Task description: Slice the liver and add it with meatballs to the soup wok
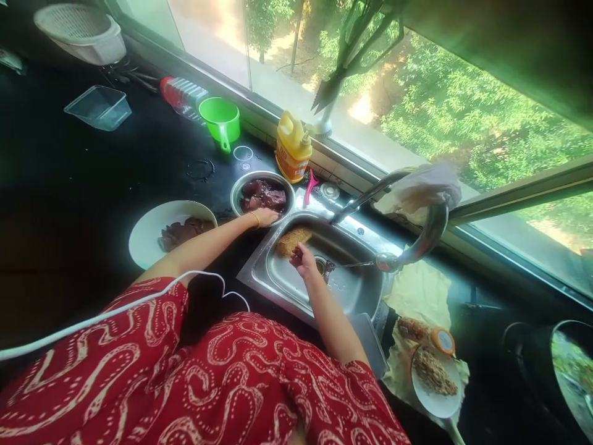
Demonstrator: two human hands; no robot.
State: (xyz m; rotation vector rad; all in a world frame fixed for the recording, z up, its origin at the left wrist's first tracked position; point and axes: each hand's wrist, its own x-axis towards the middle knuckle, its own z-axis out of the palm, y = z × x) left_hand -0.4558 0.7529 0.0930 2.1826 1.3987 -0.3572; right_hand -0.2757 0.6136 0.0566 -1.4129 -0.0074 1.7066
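Black counter (83, 185) under a wide window (417, 111), trees outside, strong daylight. Steel sink (278, 278) set in the counter, tap (417, 241) arched over it with a rag (426, 185) draped on top.

Left hand (265, 217) rests on the near rim of the steel bowl (241, 191) holding dark red meat (264, 194); bowl sits on the counter just left of the sink's back corner. Fingers lie flat over the rim, loose, can't tell if they pinch anything. Right hand (304, 259) is down in the sink, fingers curled, next to the brown scrub pad (293, 240) and near the drain (320, 266). Whether the grip holds something small is unclear: too dark and tiny.

White plate (143, 238) with more meat sits left of the bowl. Behind: green cup (221, 117), yellow bottle (293, 145), pink handle (309, 185), clear tub (98, 106), white basket (81, 31), a bottle lying down with a red cap (183, 96). Right of the sink: plate with brown food (435, 377) on paper, jar (426, 334) beside it, dark pot (569, 371) cut off by the frame edge.

Red patterned clothing (208, 383) fills the bottom and hides the near counter edge. White cable (115, 309) runs across it. Far-left counter is too dark to read.
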